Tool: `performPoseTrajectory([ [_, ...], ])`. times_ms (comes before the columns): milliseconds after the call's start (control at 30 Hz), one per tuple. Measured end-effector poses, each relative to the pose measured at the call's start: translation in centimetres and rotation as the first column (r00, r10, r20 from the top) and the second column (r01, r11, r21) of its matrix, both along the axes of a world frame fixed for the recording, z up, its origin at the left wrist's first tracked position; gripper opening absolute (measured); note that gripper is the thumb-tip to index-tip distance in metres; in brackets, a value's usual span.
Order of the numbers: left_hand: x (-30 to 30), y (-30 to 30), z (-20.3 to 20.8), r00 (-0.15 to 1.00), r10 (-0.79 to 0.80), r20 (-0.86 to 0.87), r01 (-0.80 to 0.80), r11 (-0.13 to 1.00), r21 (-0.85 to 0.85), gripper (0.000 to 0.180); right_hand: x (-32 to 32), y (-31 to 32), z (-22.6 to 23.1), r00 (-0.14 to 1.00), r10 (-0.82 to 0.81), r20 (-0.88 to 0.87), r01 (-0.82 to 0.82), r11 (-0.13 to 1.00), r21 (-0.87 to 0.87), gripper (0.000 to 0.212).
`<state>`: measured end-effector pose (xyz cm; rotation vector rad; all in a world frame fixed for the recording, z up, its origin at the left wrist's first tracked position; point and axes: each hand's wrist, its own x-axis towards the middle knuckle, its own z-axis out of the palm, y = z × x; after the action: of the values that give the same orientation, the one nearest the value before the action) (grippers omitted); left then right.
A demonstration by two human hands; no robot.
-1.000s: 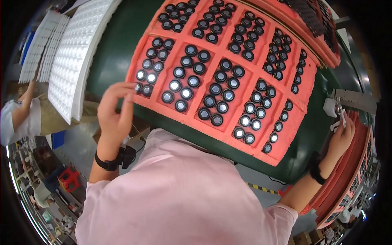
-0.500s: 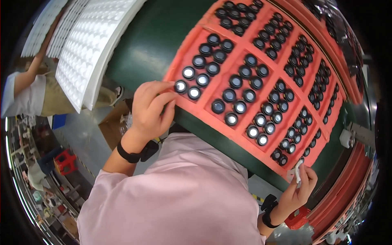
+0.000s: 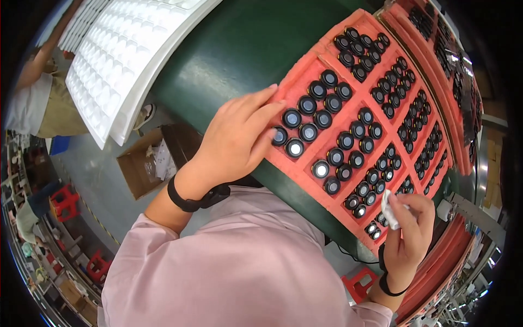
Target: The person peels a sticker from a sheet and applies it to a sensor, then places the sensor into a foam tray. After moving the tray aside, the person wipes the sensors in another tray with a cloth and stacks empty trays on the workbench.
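Note:
A red-orange foam tray with compartments lies on the green surface, filled with several small round black parts that have shiny grey centres. My left hand rests at the tray's left edge, fingers stretched out and the fingertips beside the nearest corner compartment. Whether it presses on the rim or a part there is not plain. Between the thumb and fingers of my right hand is a crumpled white cloth, held over the tray's near right side. It covers some of the parts there.
White moulded trays stand at the far left, with another person's arm beyond. Left of me, an open cardboard box sits on the floor. More red trays lie past a rail on the right. A red stool is below the surface.
The tray sits farther right in view, its left corner lower. My left hand has shifted right along with that edge. My right hand has risen from the near corner to over the parts, still holding the cloth.

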<state>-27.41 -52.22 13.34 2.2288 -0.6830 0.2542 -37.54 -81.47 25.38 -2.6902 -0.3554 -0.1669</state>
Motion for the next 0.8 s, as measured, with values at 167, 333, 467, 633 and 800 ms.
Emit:
performPoseTrajectory([
  [167, 0.6, 1.3, -1.5, 0.995, -0.036, -0.094, 0.03, 0.998, -0.058, 0.035, 2.6, -0.2, -0.1, 0.997, 0.066, -0.031, -0.065, 0.998, 0.021, 0.043],
  [333, 0.5, 2.0, -2.3, 0.993, -0.116, 0.034, 0.116, 0.993, 0.005, 0.032, 5.0, 0.4, 0.0, 0.991, 0.128, -0.044, -0.129, 0.991, -0.029, 0.044],
  [467, -0.2, 1.0, -1.2, 0.996, -0.06, -0.058, 0.055, 0.995, -0.083, 0.034, 7.5, 1.5, -0.3, 0.971, 0.227, -0.081, -0.233, 0.97, -0.076, 0.044],
  [633, 1.1, -0.3, 0.3, 0.989, -0.076, -0.129, 0.077, 0.997, 0.003, 0.041, 11.2, 3.1, -3.1, 0.954, 0.299, -0.032, -0.301, 0.952, -0.05, 0.042],
  [800, 2.6, -1.4, 0.3, 0.968, -0.177, -0.177, 0.157, 0.98, -0.125, 0.048, 14.1, 4.2, -5.5, 0.932, 0.359, 0.048, -0.359, 0.933, -0.02, 0.04],
])
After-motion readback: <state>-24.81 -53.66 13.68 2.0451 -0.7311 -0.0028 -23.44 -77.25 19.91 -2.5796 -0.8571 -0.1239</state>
